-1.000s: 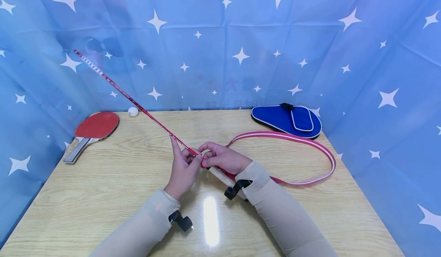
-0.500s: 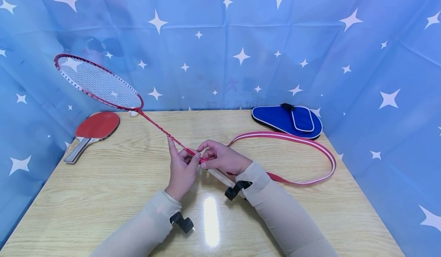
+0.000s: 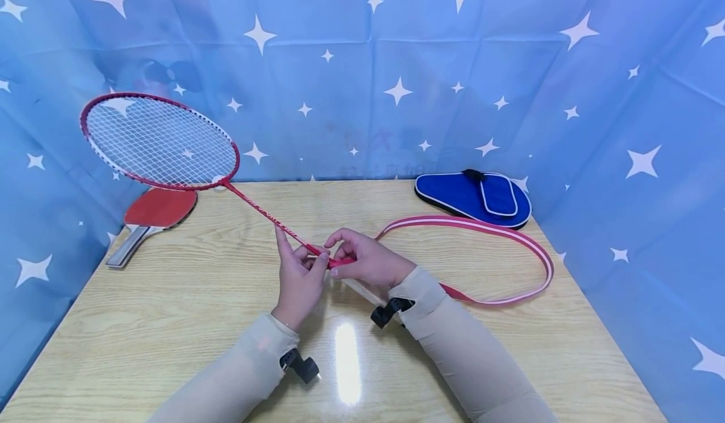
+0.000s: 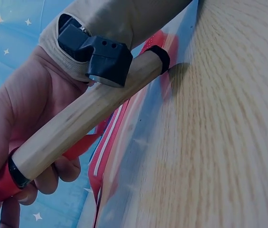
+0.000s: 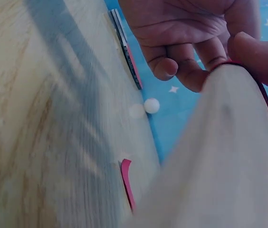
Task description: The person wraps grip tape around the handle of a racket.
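A red and white badminton racket (image 3: 161, 140) slants up to the left, strings facing me. My left hand (image 3: 300, 284) grips it at the red lower shaft, index finger stretched along it. My right hand (image 3: 376, 262) pinches red grip tape (image 3: 442, 220) at the top of the handle, thumb against curled fingers. In the left wrist view the bare wooden handle (image 4: 86, 109) has black bands at both ends, with red just beyond its upper band. The white-striped tape trails from my right hand in a wide loop. My right palm hides part of the handle.
A red table tennis bat (image 3: 161, 208) lies at the table's left back, partly behind the racket head. A white ball (image 5: 152, 105) sits by the back edge. The blue bat case (image 3: 464, 195) lies at the back right. A starry curtain surrounds the wooden table (image 3: 170, 322).
The racket has turned about its long axis, from edge-on to showing its strings, and now overlaps the bat and ball. Both hands stay almost in place; the tape loop lies as before.
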Tool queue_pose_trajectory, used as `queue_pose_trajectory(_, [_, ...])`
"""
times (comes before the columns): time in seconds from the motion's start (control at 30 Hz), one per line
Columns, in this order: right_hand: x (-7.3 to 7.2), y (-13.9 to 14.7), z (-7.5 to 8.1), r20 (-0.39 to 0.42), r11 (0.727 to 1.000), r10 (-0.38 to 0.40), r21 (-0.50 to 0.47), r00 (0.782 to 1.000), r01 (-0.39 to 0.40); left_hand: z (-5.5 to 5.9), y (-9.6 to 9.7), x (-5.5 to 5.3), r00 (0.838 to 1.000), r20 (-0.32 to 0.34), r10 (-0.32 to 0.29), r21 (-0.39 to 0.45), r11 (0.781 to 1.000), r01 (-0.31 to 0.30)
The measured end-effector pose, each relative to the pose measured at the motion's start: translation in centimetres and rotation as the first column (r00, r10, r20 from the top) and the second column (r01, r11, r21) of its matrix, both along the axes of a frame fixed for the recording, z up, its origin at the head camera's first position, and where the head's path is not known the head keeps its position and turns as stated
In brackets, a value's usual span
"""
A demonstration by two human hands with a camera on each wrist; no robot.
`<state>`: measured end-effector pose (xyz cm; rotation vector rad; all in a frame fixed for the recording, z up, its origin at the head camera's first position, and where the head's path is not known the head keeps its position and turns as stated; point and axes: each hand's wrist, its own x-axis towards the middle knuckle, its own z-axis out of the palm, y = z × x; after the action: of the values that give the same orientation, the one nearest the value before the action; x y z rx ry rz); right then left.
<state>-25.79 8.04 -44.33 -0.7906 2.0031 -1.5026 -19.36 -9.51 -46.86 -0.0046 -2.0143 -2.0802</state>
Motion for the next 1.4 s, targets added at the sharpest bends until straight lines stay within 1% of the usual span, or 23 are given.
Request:
queue_pose_trajectory(0.13, [0.0,0.2,0.3,-0.006,0.999,0.034,0.01,0.999,-0.034,0.1,0.1,0.1,1.0,0.006,0.004,0.006,1.0,-0.004])
queue_pose_trajectory(0.27, [-0.1,0.4,0.5,-0.016,0.999,0.049,0.011,0.999,-0.049,0.2,0.1,0.2,1.0,0.004,0.013,0.003,1.0,-0.013])
queue_pose_trajectory(0.53, [-0.2,0.6,0.9,-0.102,0.997,0.064,0.04,0.993,-0.061,0.2,0.2,0.1,1.0,-0.012,0.0,0.002,1.0,0.0])
queue_pose_trajectory(0.63, [0.0,0.4,1.0,-0.131,0.998,0.043,0.054,0.991,-0.036,0.2,0.1,0.1,1.0,-0.012,-0.004,0.004,1.0,0.004])
queue_pose_trajectory(0.87, [0.8,-0.1,1.4,-0.166,0.992,-0.055,0.102,0.985,0.072,0.3,0.2,0.0,1.0,-0.005,0.008,0.016,1.0,-0.008])
queue_pose_trajectory(1.0, [1.4,-0.5,1.7,-0.218,0.983,-0.078,0.144,0.973,0.111,0.3,0.2,0.1,1.0,0.016,0.018,0.003,1.0,-0.018])
queue_pose_trajectory(1.2, [2.1,-0.9,1.9,-0.318,0.968,-0.077,0.205,0.945,0.148,0.2,0.3,0.0,0.997,0.062,0.035,-0.018,0.999,-0.034])
queue_pose_trajectory(1.4, [2.5,-1.4,2.1,-0.409,0.952,-0.054,0.253,0.911,0.17,0.1,0.2,-0.1,0.986,0.142,0.087,-0.064,0.995,-0.079])
